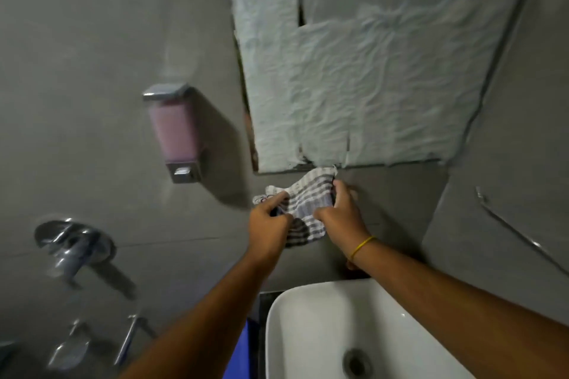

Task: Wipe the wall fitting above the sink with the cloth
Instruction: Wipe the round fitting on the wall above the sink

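Both hands are closed on the grey-and-white striped woven cloth (303, 209), held against the grey wall (92, 40) just below the bottom edge of the paper-covered panel (354, 86). The left hand (268, 224) pinches the cloth's left end with curled fingers, and the right hand (340, 214) grips its right end with the thumb underneath. The cloth hangs bunched and slack between them, directly above the back rim of the white ceramic basin (308, 311).

The step in hand looks like readying the cloth, so it would pay to gather it into a firm pad in one hand instead of leaving it stretched loose (a slack cloth only skims a surface). Which fitting is meant is unclear. The pink wall-mounted soap dispenser with a chrome cap (175, 129) sits well left of the panel, and a chrome mixer tap (72, 244) lies lower and further left. The dispenser seems the likelier target.

Its long axis runs up and down the wall, cap uppermost and the chrome push button (182, 172) at the bottom, so it points down towards the bench level. Strokes along that axis, top to bottom, should suit it, with a light touch near the button so that no soap is released.
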